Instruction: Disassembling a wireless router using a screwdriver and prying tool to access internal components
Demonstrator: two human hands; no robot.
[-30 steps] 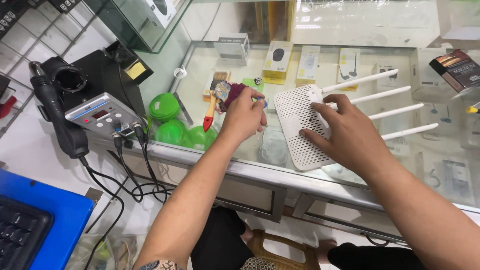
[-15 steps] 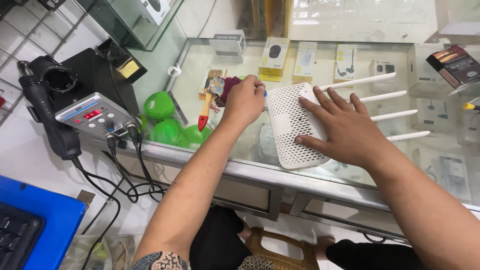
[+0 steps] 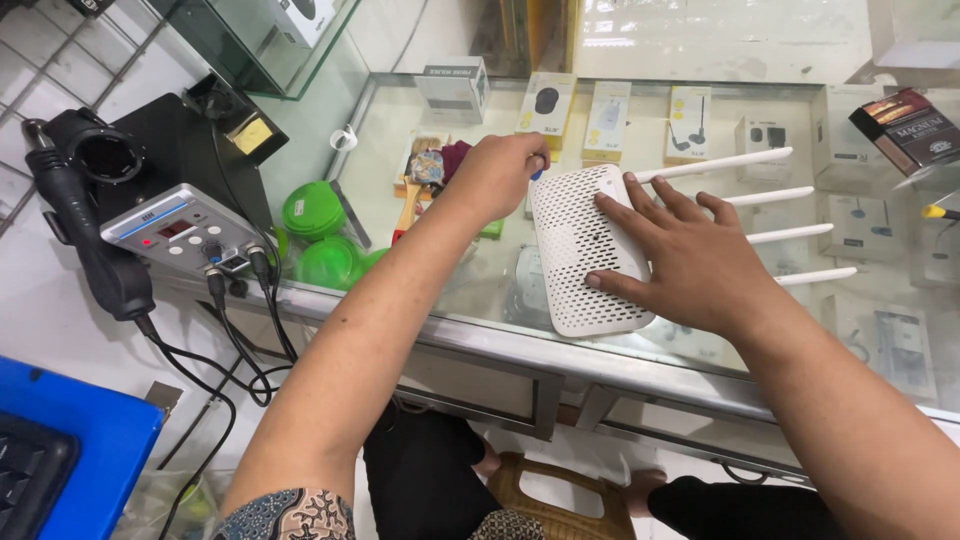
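Observation:
A white perforated router lies on the glass counter top, its several white antennas pointing right. My right hand rests flat on the router's right half with the fingers spread. My left hand is closed in a fist at the router's far left corner. A small blue tip pokes out of that fist against the router's edge. The rest of what the fist holds is hidden.
A grey soldering station with cables and a black hot-air handle stands at the left. Green round containers and a red-handled tool lie left of my left hand. Small product boxes sit under the glass. A blue case is at the lower left.
My left hand has moved right, from beside the red-handled tool to the router's far left corner. My right hand has stayed pressed on the router, shifting slightly.

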